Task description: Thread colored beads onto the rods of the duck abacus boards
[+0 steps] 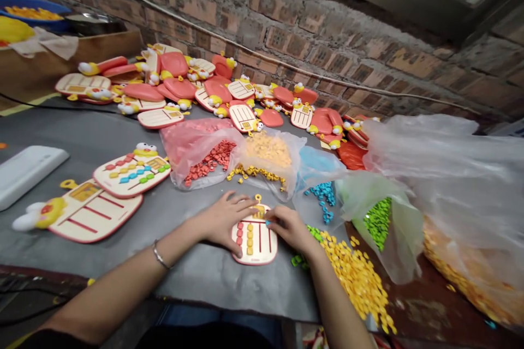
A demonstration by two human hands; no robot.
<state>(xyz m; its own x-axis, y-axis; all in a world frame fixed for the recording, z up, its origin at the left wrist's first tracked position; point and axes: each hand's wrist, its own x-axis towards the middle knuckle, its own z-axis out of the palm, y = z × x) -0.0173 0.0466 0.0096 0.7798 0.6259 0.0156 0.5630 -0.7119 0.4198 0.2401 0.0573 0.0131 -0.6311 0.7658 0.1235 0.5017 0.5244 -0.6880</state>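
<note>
A cream toy board [254, 248] with a red rim and slotted columns lies flat on the table. Red pieces fill its first column and yellow ones its second; the two columns on the right hold none. My left hand [223, 221] holds the board at its left side, thumb low and fingers spread near the top. Over the board's upper right, my right hand [289, 226] pinches a small blue bead [268, 222] at the head of a slot. Part of the board's right edge is hidden by that hand.
Bags of red [210, 161], yellow [268, 155], blue [323, 196] and green beads [377, 222] stand behind my hands. Loose yellow pieces [356, 275] spread at right. Two boards [96, 212] lie at left near a white box [30, 174]. More boards [176, 87] pile against the brick wall.
</note>
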